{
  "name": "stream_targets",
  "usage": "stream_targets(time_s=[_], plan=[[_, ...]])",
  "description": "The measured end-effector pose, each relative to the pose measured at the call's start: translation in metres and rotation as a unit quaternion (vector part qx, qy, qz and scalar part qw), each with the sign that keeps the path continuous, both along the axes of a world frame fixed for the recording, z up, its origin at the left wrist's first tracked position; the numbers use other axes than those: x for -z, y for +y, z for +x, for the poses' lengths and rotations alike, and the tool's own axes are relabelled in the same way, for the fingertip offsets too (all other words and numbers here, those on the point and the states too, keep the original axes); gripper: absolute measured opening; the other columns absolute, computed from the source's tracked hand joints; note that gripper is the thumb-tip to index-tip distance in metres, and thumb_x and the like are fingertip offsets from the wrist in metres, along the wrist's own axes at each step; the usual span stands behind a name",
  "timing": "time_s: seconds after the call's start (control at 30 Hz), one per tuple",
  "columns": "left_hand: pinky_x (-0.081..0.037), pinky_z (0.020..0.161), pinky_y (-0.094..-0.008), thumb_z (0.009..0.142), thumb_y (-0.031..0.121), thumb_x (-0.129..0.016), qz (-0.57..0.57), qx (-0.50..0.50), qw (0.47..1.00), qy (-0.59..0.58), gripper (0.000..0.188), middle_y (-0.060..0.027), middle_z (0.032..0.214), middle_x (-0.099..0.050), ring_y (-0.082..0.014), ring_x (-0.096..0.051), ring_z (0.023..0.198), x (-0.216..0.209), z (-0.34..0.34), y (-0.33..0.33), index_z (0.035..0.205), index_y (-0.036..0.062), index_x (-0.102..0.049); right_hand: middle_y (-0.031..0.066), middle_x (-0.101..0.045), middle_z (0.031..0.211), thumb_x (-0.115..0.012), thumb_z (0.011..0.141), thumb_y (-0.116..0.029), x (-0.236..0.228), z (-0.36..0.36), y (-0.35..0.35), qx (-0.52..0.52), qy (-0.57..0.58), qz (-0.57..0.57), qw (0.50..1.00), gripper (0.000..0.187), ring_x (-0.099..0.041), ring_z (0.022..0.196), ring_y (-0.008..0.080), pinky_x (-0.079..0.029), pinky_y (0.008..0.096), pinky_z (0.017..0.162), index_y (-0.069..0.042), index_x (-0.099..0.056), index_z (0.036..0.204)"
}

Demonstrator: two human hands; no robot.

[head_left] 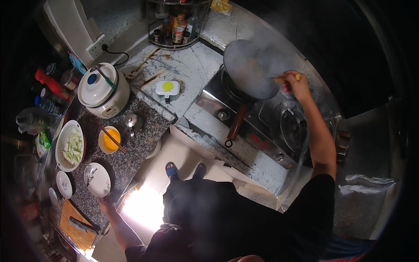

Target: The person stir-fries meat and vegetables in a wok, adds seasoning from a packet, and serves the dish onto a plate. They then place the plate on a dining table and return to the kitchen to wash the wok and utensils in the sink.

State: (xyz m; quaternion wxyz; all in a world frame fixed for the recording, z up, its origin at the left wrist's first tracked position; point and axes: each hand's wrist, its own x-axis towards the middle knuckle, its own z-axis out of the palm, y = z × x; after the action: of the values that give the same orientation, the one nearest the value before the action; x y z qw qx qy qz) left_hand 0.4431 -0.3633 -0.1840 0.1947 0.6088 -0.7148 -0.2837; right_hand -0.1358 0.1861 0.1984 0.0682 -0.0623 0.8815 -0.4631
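Note:
Steam rises from a dark wok (pixel 246 65) on the gas stove; some brownish food inside is blurred by it. My right hand (pixel 295 83) is closed around the yellow handle of a cooking utensil (pixel 279 79), whose working end is lost in the steam over the wok. Far off to the left, my left hand (pixel 105 204) grips the near rim of a white oval plate (pixel 97 185) with a dark pattern, above the granite counter. Its fingers are partly hidden. The wok's wooden handle (pixel 238 122) points toward me, with neither hand on it.
On the left counter stand a rice cooker (pixel 104 98), a bowl of beaten egg (pixel 104 144) with chopsticks (pixel 112 139) across it, a basket (pixel 61 163) of sliced green vegetable and a cleaver (pixel 80 225) on a cutting board (pixel 72 214). A seasoning rack (pixel 176 46) stands behind. A second burner (pixel 290 122) lies under my right forearm.

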Motion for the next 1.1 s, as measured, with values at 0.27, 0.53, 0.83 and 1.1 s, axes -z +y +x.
stream_targets(time_s=[0.27,0.53,0.83,1.1], plan=[[-0.044,0.081,-0.0360,0.088,0.027,-0.048,-0.022,-0.043,0.986,0.162,0.038,-0.0185,0.109,-0.053,-0.0284,-0.055,0.094,-0.055,-0.101,0.083,0.114,-0.0017,-0.049,0.0035,-0.057,0.067,-0.048,0.083,-0.013,-0.025,0.003,-0.041,-0.126,0.080,0.085,0.985,0.017,-0.053,0.055,0.0096,-0.045,0.0215,0.053,-0.001,-0.059,0.089],[-0.043,0.061,-0.0223,0.085,0.010,-0.051,0.400,0.351,0.805,0.263,0.020,-0.0043,0.081,-0.057,-0.0097,-0.051,0.067,-0.056,-0.298,0.262,0.104,0.0025,-0.054,0.0067,-0.057,0.062,-0.047,0.084,-0.017,0.031,0.021,0.043,0.097,0.005,-0.103,0.990,0.020,-0.055,0.047,0.0127,-0.044,0.0231,0.043,-0.002,-0.058,0.090],[-0.043,0.058,-0.0227,0.084,0.028,-0.057,0.604,0.381,0.659,0.236,0.039,-0.0014,0.083,-0.055,-0.0100,-0.053,0.069,-0.145,-0.374,0.328,0.114,0.0049,-0.046,0.0090,-0.058,0.062,-0.047,0.086,-0.022,0.050,0.052,0.055,0.095,-0.001,-0.084,0.992,0.024,-0.057,0.047,0.0154,-0.044,0.0224,0.044,-0.001,-0.057,0.090],[-0.037,0.036,-0.0236,0.082,0.034,-0.057,0.693,0.452,0.541,0.152,0.032,-0.0016,0.070,-0.051,-0.0117,-0.051,0.049,-0.193,-0.444,0.364,0.099,0.0106,-0.043,0.0103,-0.060,0.064,-0.046,0.084,-0.020,0.016,0.068,0.039,0.027,-0.022,-0.083,0.996,0.026,-0.057,0.048,0.0152,-0.045,0.0219,0.045,0.001,-0.057,0.092]])
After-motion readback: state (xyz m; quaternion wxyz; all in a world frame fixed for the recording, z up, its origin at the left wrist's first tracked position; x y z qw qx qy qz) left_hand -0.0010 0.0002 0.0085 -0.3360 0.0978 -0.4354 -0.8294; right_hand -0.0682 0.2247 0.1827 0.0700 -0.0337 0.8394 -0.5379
